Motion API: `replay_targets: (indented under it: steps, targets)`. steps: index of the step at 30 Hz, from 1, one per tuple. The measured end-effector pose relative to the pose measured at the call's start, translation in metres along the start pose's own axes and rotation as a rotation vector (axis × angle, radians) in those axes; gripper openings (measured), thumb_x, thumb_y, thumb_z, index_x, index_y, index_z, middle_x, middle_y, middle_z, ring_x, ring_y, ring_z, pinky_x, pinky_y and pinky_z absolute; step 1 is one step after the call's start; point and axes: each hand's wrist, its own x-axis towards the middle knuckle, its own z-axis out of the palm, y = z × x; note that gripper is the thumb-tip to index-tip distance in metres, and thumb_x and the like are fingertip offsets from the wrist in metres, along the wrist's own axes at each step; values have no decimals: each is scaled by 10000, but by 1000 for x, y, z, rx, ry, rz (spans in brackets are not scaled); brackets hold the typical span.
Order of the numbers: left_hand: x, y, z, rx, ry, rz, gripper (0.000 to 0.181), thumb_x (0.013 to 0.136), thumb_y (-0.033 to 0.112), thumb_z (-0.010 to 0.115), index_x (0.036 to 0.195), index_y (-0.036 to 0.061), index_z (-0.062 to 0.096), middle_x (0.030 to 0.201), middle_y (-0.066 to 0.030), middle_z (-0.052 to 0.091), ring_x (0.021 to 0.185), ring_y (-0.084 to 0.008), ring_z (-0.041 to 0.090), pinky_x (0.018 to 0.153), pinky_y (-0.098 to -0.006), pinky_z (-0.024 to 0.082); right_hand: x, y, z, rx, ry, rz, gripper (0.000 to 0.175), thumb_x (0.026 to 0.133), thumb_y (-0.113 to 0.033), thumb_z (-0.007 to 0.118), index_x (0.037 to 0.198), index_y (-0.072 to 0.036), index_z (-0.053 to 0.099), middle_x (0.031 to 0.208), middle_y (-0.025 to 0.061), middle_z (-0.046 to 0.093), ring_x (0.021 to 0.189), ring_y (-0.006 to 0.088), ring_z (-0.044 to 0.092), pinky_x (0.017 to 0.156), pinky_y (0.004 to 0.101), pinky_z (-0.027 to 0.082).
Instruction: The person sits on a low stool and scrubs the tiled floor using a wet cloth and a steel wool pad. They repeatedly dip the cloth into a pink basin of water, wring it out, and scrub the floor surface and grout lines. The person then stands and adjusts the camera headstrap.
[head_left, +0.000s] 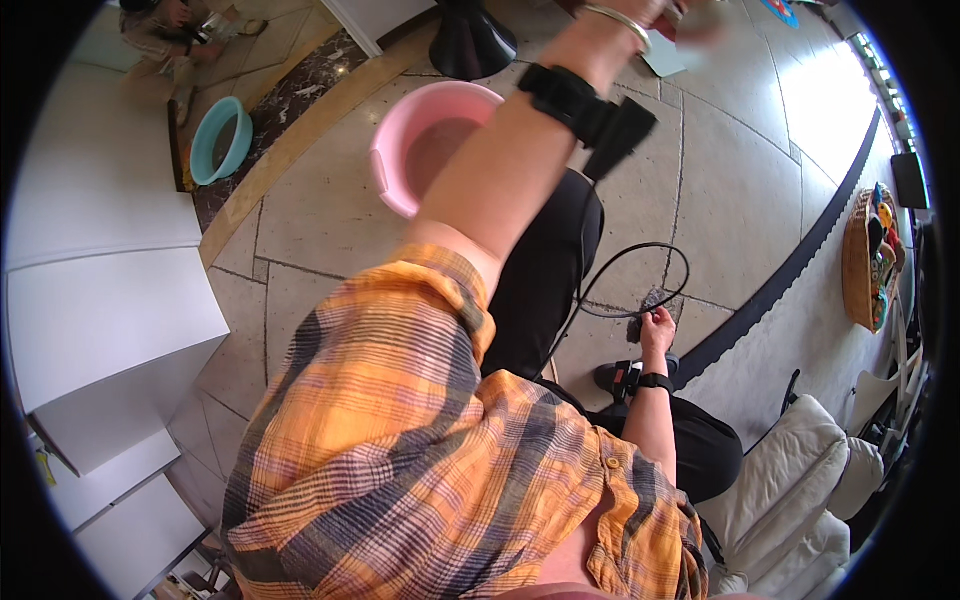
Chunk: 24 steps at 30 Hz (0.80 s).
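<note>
My left arm stretches up across the view, with a bangle and a black strapped device at the wrist. My left hand (637, 9) is blurred and partly cut off at the top edge, close to a blurred pale object (705, 26); its grip cannot be made out. Low beside my shoe (611, 376), my right hand (658, 324) pinches a dark grey fuzzy piece of material (635, 328) near the tiled floor. A black cable (684, 262) loops just above that hand. The pink plastic basin (390, 135) stands on the floor, partly behind my left forearm.
A turquoise basin (244, 142) lies by a dark marble strip at the left, with a person (161, 37) crouching beyond. A black flared base (472, 45) stands at the top, white cabinets (112, 322) at left. Right are a wicker basket (856, 262) and a cushioned chair (787, 457).
</note>
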Motion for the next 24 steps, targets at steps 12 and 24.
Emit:
replay_targets:
  steps: [12, 24]
  targets:
    - [-114, 125, -203, 659, -48, 72, 394, 704, -15, 695, 1088, -9, 608, 1057, -117, 678, 913, -248, 692, 779, -368, 559, 2, 18, -6, -131, -4, -72, 368, 772, -266, 695, 1093, -87, 695, 868, 97, 723, 798, 224, 684, 741, 351, 529]
    - [-241, -47, -327, 703, 329, -544, 240, 818, 52, 608, 1044, 14, 678, 961, -87, 689, 850, -180, 666, 759, -317, 531, 2, 5, -7, -212, 12, -65, 383, 762, -308, 702, 1078, -91, 700, 817, 74, 699, 774, 220, 659, 737, 352, 516]
